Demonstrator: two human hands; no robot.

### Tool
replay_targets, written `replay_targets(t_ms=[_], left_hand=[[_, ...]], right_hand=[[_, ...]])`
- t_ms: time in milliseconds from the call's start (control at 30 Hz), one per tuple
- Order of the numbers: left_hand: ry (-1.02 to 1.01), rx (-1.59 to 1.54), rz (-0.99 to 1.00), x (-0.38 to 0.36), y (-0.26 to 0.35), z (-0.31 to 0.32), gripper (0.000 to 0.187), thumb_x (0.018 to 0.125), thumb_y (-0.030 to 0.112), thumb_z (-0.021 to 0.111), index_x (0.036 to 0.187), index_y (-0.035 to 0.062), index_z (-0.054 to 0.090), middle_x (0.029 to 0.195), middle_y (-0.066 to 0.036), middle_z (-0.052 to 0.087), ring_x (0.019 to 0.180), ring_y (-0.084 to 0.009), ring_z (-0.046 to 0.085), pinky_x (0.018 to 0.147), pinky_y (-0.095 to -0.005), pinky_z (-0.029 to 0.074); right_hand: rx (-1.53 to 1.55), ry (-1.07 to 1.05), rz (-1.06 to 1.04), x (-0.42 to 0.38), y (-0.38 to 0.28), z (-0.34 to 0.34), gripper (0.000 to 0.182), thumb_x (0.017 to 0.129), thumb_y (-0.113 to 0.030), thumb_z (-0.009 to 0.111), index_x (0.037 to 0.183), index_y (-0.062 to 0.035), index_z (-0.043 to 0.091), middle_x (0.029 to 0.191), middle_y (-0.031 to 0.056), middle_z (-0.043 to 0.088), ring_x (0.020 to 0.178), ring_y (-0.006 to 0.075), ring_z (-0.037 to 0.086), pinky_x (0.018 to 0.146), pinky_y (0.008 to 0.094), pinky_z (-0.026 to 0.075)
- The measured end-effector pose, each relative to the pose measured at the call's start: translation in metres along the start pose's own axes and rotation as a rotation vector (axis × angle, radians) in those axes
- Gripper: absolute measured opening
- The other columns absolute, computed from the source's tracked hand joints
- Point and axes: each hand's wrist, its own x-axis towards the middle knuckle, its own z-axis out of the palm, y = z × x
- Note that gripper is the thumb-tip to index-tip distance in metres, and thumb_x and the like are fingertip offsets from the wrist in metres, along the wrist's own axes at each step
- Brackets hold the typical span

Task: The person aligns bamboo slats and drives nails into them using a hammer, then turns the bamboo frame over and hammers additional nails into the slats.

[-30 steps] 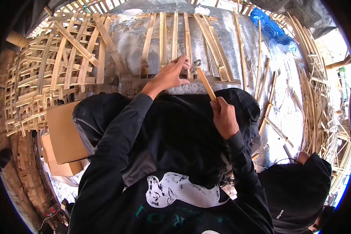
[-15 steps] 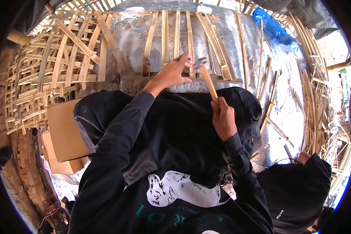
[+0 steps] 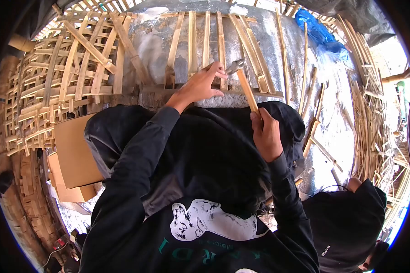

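Note:
My right hand (image 3: pixel 267 135) is wrapped round the wooden handle of a hammer (image 3: pixel 247 90), which leans up and to the left. Its metal head hangs just right of my left fingertips, over the bamboo frame. My left hand (image 3: pixel 200 85) is bent over a bamboo slat (image 3: pixel 221 45) where that slat meets the lower crossbar (image 3: pixel 246 90). The index and middle fingers are drawn together at the slat, with the thumb lower and apart from them. Whatever small thing they may pinch is too small to tell.
A woven bamboo lattice (image 3: pixel 54 68) lies at left, above a cardboard box (image 3: pixel 79 152). Loose bamboo sticks (image 3: pixel 312 132) lie to the right, near a blue plastic sheet (image 3: pixel 321 34). Bundled strips (image 3: pixel 366 113) stand farther right. Another person's dark clothing (image 3: pixel 344 223) shows at lower right.
My right hand has shifted slightly right and down, and the hammer head, blurred before, now shows sharply a little to the right and higher. My left hand stays nearly in place.

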Motion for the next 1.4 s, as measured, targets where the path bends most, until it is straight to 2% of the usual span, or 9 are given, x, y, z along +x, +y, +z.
replay_targets(t_ms=[600, 700, 767, 800, 933, 1000, 1133, 1233, 1400], left_hand=[[-0.050, 0.012, -0.060, 0.000, -0.004, 0.002, 0.078, 0.076, 0.021, 0.095, 0.133, 0.0063, 0.044, 0.134, -0.012, 0.073, 0.128, -0.0399, 0.065, 0.103, -0.0457, 0.055], [-0.047, -0.003, -0.043, 0.000, -0.002, -0.001, 0.078, 0.076, 0.021, 0.095, 0.133, 0.0062, 0.044, 0.134, -0.012, 0.073, 0.128, -0.0398, 0.065, 0.103, -0.0455, 0.055], [-0.055, -0.008, -0.065, 0.001, 0.004, -0.003, 0.077, 0.076, 0.020, 0.094, 0.132, 0.0059, 0.044, 0.134, -0.012, 0.073, 0.128, -0.0397, 0.065, 0.103, -0.0454, 0.055], [-0.063, -0.015, -0.094, 0.001, 0.006, -0.004, 0.076, 0.076, 0.020, 0.094, 0.132, 0.0056, 0.045, 0.134, -0.012, 0.073, 0.127, -0.0397, 0.065, 0.103, -0.0454, 0.055], [-0.049, -0.016, -0.079, -0.002, 0.002, -0.002, 0.074, 0.076, 0.019, 0.094, 0.131, 0.0059, 0.045, 0.135, -0.012, 0.073, 0.127, -0.0390, 0.065, 0.103, -0.0454, 0.055], [-0.051, 0.011, -0.070, 0.000, 0.001, -0.002, 0.075, 0.076, 0.018, 0.094, 0.132, 0.0068, 0.045, 0.134, -0.013, 0.072, 0.126, -0.0390, 0.066, 0.102, -0.0458, 0.055], [-0.065, -0.038, -0.017, 0.001, 0.005, -0.007, 0.076, 0.076, 0.018, 0.094, 0.133, 0.0072, 0.045, 0.135, -0.014, 0.072, 0.125, -0.0391, 0.066, 0.101, -0.0464, 0.055], [-0.114, 0.019, -0.071, 0.001, 0.009, -0.010, 0.077, 0.079, 0.014, 0.090, 0.139, 0.0093, 0.042, 0.134, -0.013, 0.073, 0.129, -0.0395, 0.065, 0.105, -0.0486, 0.053], [-0.321, -0.007, -0.020, 0.017, 0.000, -0.031, 0.054, 0.087, -0.001, 0.075, 0.135, 0.0082, 0.053, 0.141, -0.012, 0.065, 0.128, -0.0373, 0.066, 0.102, -0.0448, 0.055]], right_hand=[[0.157, 0.077, -0.019, -0.005, 0.027, 0.018, 0.028, 0.109, -0.012, 0.060, 0.087, 0.0044, 0.053, 0.071, 0.0261, 0.054, 0.061, 0.0450, 0.048, 0.057, 0.0435, 0.043], [0.148, 0.148, 0.089, -0.008, 0.024, 0.026, 0.027, 0.109, -0.012, 0.060, 0.089, 0.0047, 0.055, 0.070, 0.0241, 0.055, 0.059, 0.0397, 0.051, 0.058, 0.0422, 0.044], [0.136, 0.010, 0.035, -0.009, 0.026, 0.025, 0.028, 0.110, -0.013, 0.059, 0.088, 0.0046, 0.054, 0.069, 0.0230, 0.053, 0.059, 0.0382, 0.051, 0.058, 0.0416, 0.044], [0.250, -0.043, 0.159, -0.008, 0.026, 0.023, 0.029, 0.110, -0.014, 0.059, 0.089, 0.0048, 0.054, 0.069, 0.0227, 0.053, 0.059, 0.0356, 0.052, 0.058, 0.0412, 0.044], [0.251, 0.078, 0.104, -0.010, 0.019, 0.028, 0.030, 0.110, -0.015, 0.059, 0.088, 0.0051, 0.055, 0.068, 0.0224, 0.054, 0.058, 0.0320, 0.053, 0.059, 0.0411, 0.045], [0.209, 0.132, 0.082, -0.014, 0.033, 0.042, 0.033, 0.114, -0.021, 0.052, 0.089, -0.0012, 0.057, 0.064, -0.0006, 0.049, 0.052, 0.0057, 0.045, 0.048, 0.0283, 0.034], [0.309, -0.034, 0.147, -0.018, 0.046, 0.038, 0.031, 0.115, -0.026, 0.050, 0.093, -0.0046, 0.055, 0.065, -0.0041, 0.046, 0.049, 0.0042, 0.042, 0.041, 0.0252, 0.031], [0.487, 0.005, 0.304, -0.022, 0.027, 0.031, 0.030, 0.116, -0.028, 0.050, 0.096, -0.0055, 0.054, 0.065, -0.0050, 0.044, 0.048, 0.0033, 0.039, 0.041, 0.0242, 0.028], [0.572, -0.027, 0.381, -0.026, 0.034, 0.034, 0.037, 0.115, -0.029, 0.053, 0.090, -0.0026, 0.053, 0.064, -0.0012, 0.049, 0.051, 0.0063, 0.047, 0.044, 0.0285, 0.034]])
